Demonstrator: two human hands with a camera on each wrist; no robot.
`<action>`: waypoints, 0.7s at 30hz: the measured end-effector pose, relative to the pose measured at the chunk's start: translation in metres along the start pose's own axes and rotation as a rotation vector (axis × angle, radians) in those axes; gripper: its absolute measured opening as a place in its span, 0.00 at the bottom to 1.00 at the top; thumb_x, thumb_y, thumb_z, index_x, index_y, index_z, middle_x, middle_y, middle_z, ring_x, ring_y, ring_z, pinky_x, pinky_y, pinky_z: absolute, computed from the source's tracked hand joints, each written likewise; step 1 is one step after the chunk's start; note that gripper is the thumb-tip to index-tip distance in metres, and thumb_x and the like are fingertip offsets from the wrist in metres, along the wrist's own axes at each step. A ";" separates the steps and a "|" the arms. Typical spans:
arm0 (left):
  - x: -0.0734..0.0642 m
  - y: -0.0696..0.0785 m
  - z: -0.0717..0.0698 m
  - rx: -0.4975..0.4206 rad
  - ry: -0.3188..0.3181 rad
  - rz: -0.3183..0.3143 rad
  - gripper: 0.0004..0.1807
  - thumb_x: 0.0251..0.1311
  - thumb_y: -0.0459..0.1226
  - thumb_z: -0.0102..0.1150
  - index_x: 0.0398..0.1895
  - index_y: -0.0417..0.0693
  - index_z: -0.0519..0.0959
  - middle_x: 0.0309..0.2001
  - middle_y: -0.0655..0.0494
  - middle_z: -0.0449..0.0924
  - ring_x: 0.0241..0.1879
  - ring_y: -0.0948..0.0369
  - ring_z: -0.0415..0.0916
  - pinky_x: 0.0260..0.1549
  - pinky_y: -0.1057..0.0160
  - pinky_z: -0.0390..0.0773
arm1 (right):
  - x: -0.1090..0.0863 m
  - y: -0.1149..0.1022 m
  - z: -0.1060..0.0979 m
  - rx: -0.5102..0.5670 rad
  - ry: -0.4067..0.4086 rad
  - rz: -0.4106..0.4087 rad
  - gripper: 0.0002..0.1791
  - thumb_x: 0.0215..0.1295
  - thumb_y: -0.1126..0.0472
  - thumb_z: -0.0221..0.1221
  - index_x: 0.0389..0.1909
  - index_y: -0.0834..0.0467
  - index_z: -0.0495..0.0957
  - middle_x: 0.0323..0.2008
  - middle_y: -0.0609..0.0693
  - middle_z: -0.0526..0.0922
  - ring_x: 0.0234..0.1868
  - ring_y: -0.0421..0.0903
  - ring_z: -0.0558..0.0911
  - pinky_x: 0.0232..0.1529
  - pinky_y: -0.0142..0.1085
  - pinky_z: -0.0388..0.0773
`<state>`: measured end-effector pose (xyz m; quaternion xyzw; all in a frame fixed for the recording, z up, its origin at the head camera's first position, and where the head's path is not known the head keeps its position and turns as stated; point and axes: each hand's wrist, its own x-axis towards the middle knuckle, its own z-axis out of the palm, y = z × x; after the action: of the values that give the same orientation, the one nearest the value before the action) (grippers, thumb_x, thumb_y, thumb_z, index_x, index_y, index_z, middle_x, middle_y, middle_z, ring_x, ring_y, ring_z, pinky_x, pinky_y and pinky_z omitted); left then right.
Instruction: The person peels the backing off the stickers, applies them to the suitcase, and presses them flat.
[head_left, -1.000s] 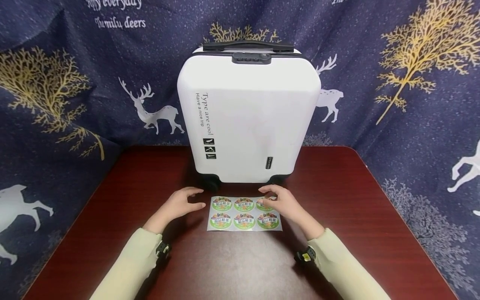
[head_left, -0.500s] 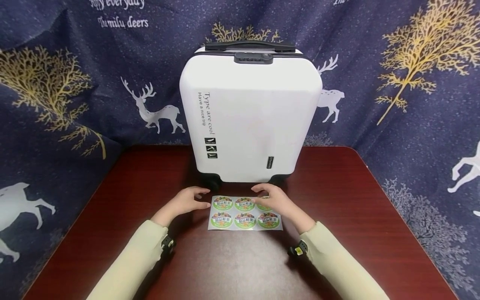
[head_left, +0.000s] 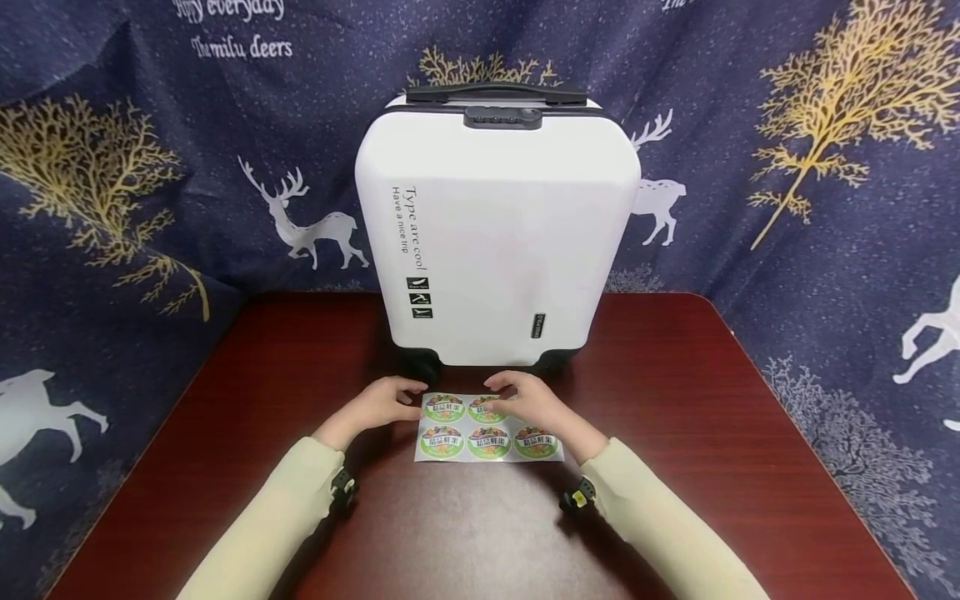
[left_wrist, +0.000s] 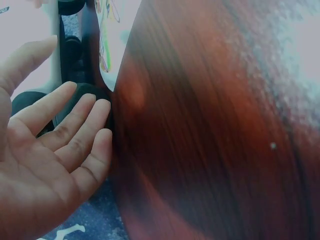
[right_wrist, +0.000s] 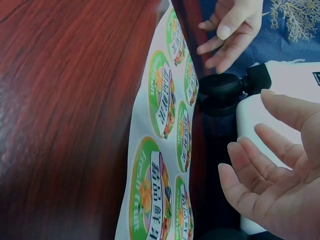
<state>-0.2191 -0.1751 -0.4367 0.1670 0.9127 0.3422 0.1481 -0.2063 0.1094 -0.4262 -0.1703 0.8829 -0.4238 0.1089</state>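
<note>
Sticker sheet (right_wrist: 162, 120) reads "fresh fruit"; left hand (head_left: 375, 404) and right hand (head_left: 536, 402) hover near it, fingers relaxed.

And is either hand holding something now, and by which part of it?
Nothing is held: the left hand and right hand are both empty, near the sticker sheet.

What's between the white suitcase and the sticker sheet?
Head view: bare tabletop midway between suitcase and sticker sheet; left hand and right hand overlap the gap's ends.

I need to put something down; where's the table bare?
Bare table: between left sleeve and right sleeve, before the sticker sheet; also outside either sleeve. Crowded: around the sheet, with suitcase behind, left hand and right hand close.
</note>
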 end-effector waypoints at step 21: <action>0.009 -0.001 0.003 0.018 -0.017 0.000 0.29 0.55 0.36 0.70 0.61 0.31 0.79 0.54 0.35 0.83 0.48 0.49 0.82 0.50 0.53 0.83 | 0.015 -0.001 0.018 0.004 -0.040 0.045 0.20 0.66 0.59 0.67 0.57 0.62 0.81 0.54 0.60 0.85 0.53 0.54 0.83 0.54 0.46 0.81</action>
<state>-0.2258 -0.1703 -0.4411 0.1710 0.9144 0.3328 0.1543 -0.2136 0.0896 -0.4372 -0.1584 0.8834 -0.4193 0.1365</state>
